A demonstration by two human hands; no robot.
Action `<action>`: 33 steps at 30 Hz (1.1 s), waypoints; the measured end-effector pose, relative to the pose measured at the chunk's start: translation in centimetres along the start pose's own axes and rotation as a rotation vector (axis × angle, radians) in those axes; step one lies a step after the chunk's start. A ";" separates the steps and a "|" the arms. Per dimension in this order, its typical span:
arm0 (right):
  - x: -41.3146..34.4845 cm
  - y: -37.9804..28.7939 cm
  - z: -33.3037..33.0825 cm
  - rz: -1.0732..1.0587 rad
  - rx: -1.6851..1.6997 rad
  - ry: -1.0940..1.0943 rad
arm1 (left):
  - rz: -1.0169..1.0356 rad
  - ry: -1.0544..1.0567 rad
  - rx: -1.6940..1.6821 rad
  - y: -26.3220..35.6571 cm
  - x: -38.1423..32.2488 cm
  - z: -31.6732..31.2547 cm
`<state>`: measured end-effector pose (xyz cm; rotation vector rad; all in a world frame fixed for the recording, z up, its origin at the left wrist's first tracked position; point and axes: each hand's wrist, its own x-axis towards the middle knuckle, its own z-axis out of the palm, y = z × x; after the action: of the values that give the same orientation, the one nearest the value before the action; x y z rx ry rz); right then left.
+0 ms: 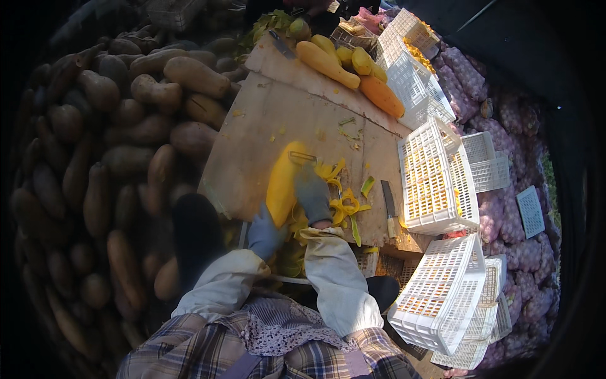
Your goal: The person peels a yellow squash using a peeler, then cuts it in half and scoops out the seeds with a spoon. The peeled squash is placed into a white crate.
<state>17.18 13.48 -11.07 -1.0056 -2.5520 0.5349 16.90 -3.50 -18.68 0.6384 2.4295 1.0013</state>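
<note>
A yellow, peeled-looking squash stands out on the wooden board before me. At its near end my left hand, in a grey-blue glove, grips it. My right hand, gloved alike and slightly blurred, is closed on a wide-bladed peeler, whose head lies against the squash's upper right side. Yellow peel strips lie right of that hand. Farther right, a knife with a wooden handle rests on the board.
Unpeeled squashes are heaped at left. Yellow and orange squashes and another knife lie at the board's far end, near another person. White plastic crates line the right side, beside net bags of garlic. Peelings lie below my hands.
</note>
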 end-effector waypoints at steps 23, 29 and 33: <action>-16.0 0.6 -0.4 0.118 0.346 -0.260 | -0.011 -0.172 0.062 0.2 1.4 -3.4; -14.7 4.5 -5.4 0.561 0.964 -0.195 | 0.064 -0.039 0.246 -2.9 7.1 -7.6; -13.2 6.0 -4.5 0.501 0.973 -0.212 | 0.148 0.029 0.301 -3.0 10.0 -6.6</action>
<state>31.75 9.27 -12.25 -1.1792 -1.7265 1.8482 4.56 -3.32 -18.71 0.9213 2.6148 0.7057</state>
